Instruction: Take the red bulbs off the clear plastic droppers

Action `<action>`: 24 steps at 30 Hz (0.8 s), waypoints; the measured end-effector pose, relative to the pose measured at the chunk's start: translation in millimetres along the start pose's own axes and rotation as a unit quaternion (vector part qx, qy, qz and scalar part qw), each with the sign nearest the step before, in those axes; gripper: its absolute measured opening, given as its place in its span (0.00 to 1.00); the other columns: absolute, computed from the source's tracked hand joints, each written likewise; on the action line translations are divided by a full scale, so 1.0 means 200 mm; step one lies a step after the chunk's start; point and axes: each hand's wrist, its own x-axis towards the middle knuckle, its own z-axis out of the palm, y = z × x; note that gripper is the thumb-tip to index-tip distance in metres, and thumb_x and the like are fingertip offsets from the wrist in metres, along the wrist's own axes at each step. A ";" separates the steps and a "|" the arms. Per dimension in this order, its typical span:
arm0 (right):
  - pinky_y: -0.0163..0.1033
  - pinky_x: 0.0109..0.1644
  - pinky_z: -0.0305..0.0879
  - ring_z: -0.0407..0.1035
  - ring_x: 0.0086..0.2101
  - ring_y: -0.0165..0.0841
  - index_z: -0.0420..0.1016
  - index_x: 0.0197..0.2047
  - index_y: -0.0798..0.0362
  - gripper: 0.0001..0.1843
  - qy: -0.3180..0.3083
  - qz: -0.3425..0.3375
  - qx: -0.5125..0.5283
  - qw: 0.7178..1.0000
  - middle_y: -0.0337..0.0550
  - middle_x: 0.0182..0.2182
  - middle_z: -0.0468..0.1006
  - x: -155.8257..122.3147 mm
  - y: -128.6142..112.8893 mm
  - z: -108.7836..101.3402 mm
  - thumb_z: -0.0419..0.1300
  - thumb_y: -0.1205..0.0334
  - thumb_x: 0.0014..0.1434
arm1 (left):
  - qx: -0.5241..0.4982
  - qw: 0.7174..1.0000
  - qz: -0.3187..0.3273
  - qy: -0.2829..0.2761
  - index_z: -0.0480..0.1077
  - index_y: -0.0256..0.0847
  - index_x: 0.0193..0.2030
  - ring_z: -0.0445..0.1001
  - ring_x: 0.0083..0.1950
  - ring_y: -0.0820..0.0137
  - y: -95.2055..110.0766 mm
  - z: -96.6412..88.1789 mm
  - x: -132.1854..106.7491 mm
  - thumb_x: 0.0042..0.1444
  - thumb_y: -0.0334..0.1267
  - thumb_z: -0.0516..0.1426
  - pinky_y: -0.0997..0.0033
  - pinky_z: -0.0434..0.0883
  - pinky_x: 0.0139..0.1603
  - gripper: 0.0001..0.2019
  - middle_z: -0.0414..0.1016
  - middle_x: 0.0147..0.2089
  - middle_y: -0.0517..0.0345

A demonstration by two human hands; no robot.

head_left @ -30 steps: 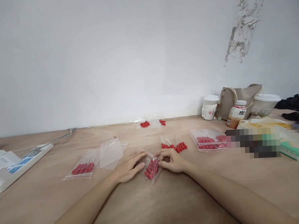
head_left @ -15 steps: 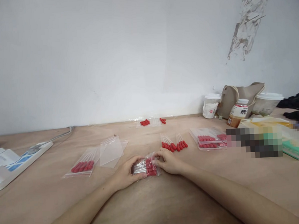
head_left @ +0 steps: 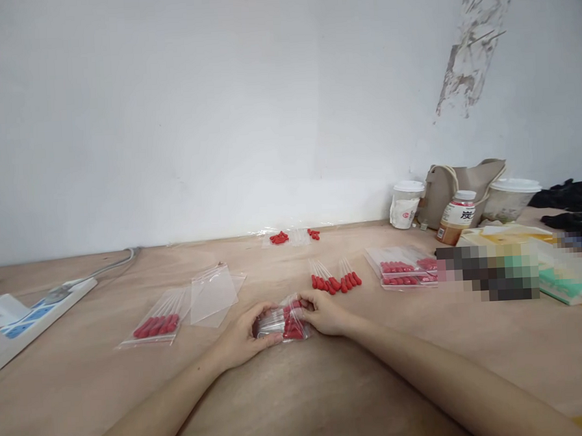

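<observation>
Both of my hands hold one small clear zip bag [head_left: 283, 323] filled with red-bulbed droppers, just above the wooden table [head_left: 300, 387]. My left hand [head_left: 243, 336] curls its fingers round the bag's left end. My right hand [head_left: 325, 312] pinches the bag's right end, fingers closed. Loose red-bulbed droppers [head_left: 334, 279] lie just beyond my right hand. A filled bag [head_left: 155, 323] and empty clear bags [head_left: 213, 292] lie to the left of my left hand.
A stack of filled bags [head_left: 402, 271] lies at the right. More droppers in plastic [head_left: 289, 236] rest by the wall. A white power strip [head_left: 30, 316] sits at far left. Cups [head_left: 405, 204], a bottle [head_left: 455, 217], a beige bag [head_left: 465, 186] and boxes [head_left: 562, 275] crowd the right.
The bag lay tilted on the table under my fingers; now both hands grip its ends and hold it turned level. My left hand has gone from flat to curled.
</observation>
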 end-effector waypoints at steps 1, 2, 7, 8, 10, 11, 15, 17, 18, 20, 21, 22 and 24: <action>0.30 0.27 0.57 0.63 0.25 0.26 0.70 0.31 0.54 0.04 0.005 0.008 -0.007 1.000 0.36 0.23 0.72 0.00 0.00 0.00 0.54 0.69 0.52 | -0.001 1.000 -0.004 -0.001 0.63 0.43 0.51 0.70 0.42 0.66 0.00 0.00 0.00 0.49 0.47 0.57 0.68 0.68 0.41 0.23 0.71 0.45 0.55; 0.30 0.27 0.57 0.63 0.25 0.26 0.70 0.31 0.55 0.04 0.008 0.017 -0.015 1.000 0.36 0.24 0.72 0.00 0.00 -0.01 0.55 0.69 0.52 | -0.003 1.000 -0.008 -0.003 0.63 0.43 0.51 0.70 0.41 0.66 0.01 0.00 0.00 0.49 0.47 0.57 0.68 0.68 0.41 0.23 0.71 0.44 0.55; 0.32 0.30 0.61 0.65 0.27 0.27 0.68 0.32 0.55 0.03 -0.009 0.082 0.031 0.996 0.38 0.26 0.71 -0.01 -0.01 -0.09 0.55 0.65 0.54 | -0.017 1.000 -0.020 -0.012 0.63 0.43 0.50 0.69 0.43 0.66 0.03 -0.01 0.00 0.50 0.46 0.56 0.67 0.67 0.44 0.21 0.70 0.45 0.56; 0.32 0.29 0.62 0.66 0.26 0.26 0.67 0.33 0.55 0.03 -0.019 0.109 0.068 0.992 0.37 0.25 0.70 -0.01 0.00 -0.10 0.54 0.65 0.55 | -0.017 0.999 -0.023 -0.014 0.63 0.43 0.50 0.69 0.43 0.66 0.03 -0.01 0.00 0.50 0.46 0.56 0.67 0.67 0.44 0.21 0.70 0.46 0.56; 0.33 0.27 0.65 0.66 0.22 0.25 0.65 0.35 0.54 0.03 -0.043 0.177 0.166 0.969 0.35 0.22 0.69 -0.01 0.00 -0.13 0.52 0.64 0.57 | -0.019 0.999 -0.027 -0.017 0.63 0.43 0.51 0.69 0.44 0.66 0.03 -0.01 0.00 0.50 0.46 0.56 0.67 0.67 0.45 0.22 0.70 0.47 0.55; 0.33 0.26 0.66 0.66 0.20 0.25 0.63 0.35 0.54 0.04 -0.049 0.212 0.217 0.952 0.34 0.21 0.68 -0.01 0.00 -0.14 0.52 0.63 0.58 | -0.021 0.999 -0.028 -0.018 0.62 0.43 0.51 0.69 0.44 0.66 0.03 -0.01 0.00 0.50 0.46 0.56 0.67 0.67 0.45 0.22 0.69 0.47 0.55; 0.32 0.29 0.69 0.67 0.22 0.23 0.65 0.33 0.55 0.07 -0.021 0.268 0.362 0.893 0.34 0.24 0.68 -0.02 -0.01 -0.13 0.59 0.62 0.53 | -0.013 1.000 -0.021 -0.019 0.63 0.43 0.51 0.69 0.44 0.65 0.02 -0.01 0.00 0.50 0.47 0.56 0.67 0.67 0.44 0.22 0.70 0.47 0.55; 0.30 0.29 0.69 0.67 0.23 0.22 0.66 0.32 0.57 0.08 -0.002 0.270 0.393 0.879 0.36 0.26 0.69 -0.02 -0.02 -0.11 0.61 0.62 0.51 | -0.005 1.000 -0.017 -0.019 0.63 0.43 0.51 0.69 0.43 0.66 0.02 -0.02 0.00 0.50 0.47 0.56 0.68 0.67 0.43 0.22 0.70 0.46 0.56; 0.29 0.29 0.69 0.67 0.24 0.22 0.67 0.31 0.57 0.08 0.007 0.272 0.401 0.875 0.37 0.27 0.70 -0.02 -0.03 -0.11 0.61 0.63 0.51 | -0.001 1.000 -0.017 -0.018 0.63 0.43 0.51 0.69 0.43 0.66 0.02 -0.02 0.00 0.50 0.48 0.56 0.69 0.67 0.42 0.22 0.70 0.46 0.56; 0.28 0.28 0.68 0.67 0.24 0.22 0.66 0.30 0.57 0.07 0.026 0.281 0.405 0.870 0.38 0.26 0.71 -0.02 -0.03 -0.11 0.61 0.64 0.50 | 0.006 1.000 -0.020 -0.014 0.63 0.43 0.50 0.69 0.43 0.66 0.01 -0.02 -0.01 0.49 0.48 0.56 0.69 0.67 0.43 0.22 0.70 0.46 0.56; 0.29 0.27 0.68 0.67 0.23 0.22 0.66 0.29 0.57 0.07 0.029 0.287 0.399 0.870 0.37 0.25 0.71 -0.01 -0.02 -0.12 0.61 0.66 0.50 | 0.008 1.000 -0.022 -0.013 0.63 0.43 0.50 0.69 0.43 0.66 0.00 -0.03 -0.01 0.49 0.49 0.56 0.68 0.67 0.43 0.22 0.70 0.46 0.56; 0.29 0.26 0.67 0.67 0.22 0.23 0.66 0.29 0.57 0.07 0.026 0.289 0.389 0.874 0.37 0.23 0.71 0.00 -0.02 -0.15 0.62 0.67 0.49 | 0.009 1.000 -0.025 -0.013 0.63 0.43 0.50 0.68 0.44 0.66 -0.01 -0.04 -0.01 0.49 0.49 0.57 0.68 0.67 0.43 0.22 0.69 0.46 0.55; 0.29 0.23 0.65 0.66 0.19 0.24 0.66 0.29 0.57 0.06 0.007 0.280 0.358 0.891 0.37 0.21 0.72 0.01 -0.01 -0.25 0.62 0.67 0.49 | 0.010 0.999 -0.026 -0.015 0.63 0.43 0.49 0.68 0.44 0.66 -0.03 -0.06 -0.02 0.49 0.48 0.57 0.68 0.66 0.44 0.22 0.69 0.46 0.55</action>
